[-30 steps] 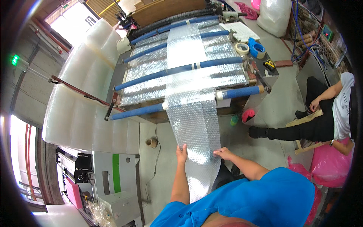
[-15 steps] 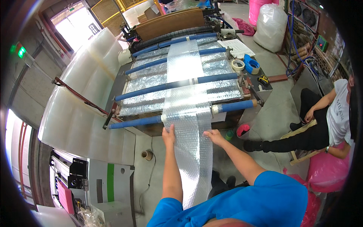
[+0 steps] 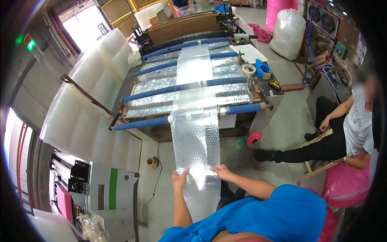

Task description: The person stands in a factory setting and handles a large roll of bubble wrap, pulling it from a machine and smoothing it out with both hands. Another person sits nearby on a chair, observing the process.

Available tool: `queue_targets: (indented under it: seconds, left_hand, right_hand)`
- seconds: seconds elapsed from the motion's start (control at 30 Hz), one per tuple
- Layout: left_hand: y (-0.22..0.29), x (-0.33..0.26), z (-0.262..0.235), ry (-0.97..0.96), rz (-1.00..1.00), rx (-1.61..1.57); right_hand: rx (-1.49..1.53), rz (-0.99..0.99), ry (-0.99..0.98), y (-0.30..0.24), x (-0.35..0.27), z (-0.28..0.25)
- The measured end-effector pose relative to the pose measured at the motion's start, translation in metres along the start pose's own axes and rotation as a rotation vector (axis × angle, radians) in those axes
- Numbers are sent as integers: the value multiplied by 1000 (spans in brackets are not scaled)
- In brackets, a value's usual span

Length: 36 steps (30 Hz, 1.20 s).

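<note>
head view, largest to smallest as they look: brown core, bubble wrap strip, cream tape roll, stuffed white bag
1. Bubble wrap strip
2. Stuffed white bag
3. Cream tape roll and brown core: too alike to rank

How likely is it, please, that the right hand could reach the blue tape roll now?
Probably not: the right hand holds the bubble wrap, and the blue tape roll lies well beyond the nearest blue roller.

Pale grey floor (image 3: 288, 121), grey wall (image 3: 26, 88) at left, bright doorway (image 3: 82, 28), yellow mesh fence (image 3: 116, 15)
</note>
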<state>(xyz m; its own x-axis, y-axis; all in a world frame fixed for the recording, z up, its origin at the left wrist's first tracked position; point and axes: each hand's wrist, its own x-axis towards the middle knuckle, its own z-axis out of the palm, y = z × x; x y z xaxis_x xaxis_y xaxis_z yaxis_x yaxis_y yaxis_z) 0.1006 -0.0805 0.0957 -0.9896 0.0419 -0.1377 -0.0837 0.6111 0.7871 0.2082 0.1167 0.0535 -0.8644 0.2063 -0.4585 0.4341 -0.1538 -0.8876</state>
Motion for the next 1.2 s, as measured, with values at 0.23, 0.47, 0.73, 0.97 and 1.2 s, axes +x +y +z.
queue_targets:
  seconds: [0.23, 0.47, 0.73, 0.97, 1.2]
  left_hand:
    - [40, -32, -62, 7, 24, -244]
    - [-15, -10, 4, 66, 100, -288]
    - [-85, 19, 43, 53, 36, -187]
    - [-42, 11, 37, -41, -39, -204]
    - [-53, 22, 48, -87, -92, -174]
  right_hand:
    - [245, -85, -90, -62, -64, 12]
    - [45, -64, -21, 1, -8, -11]
    - [-37, -15, -33, 14, 12, -17]
    - [-64, 32, 35, 12, 17, -24]
    - [-112, 96, 68, 19, 28, -28]
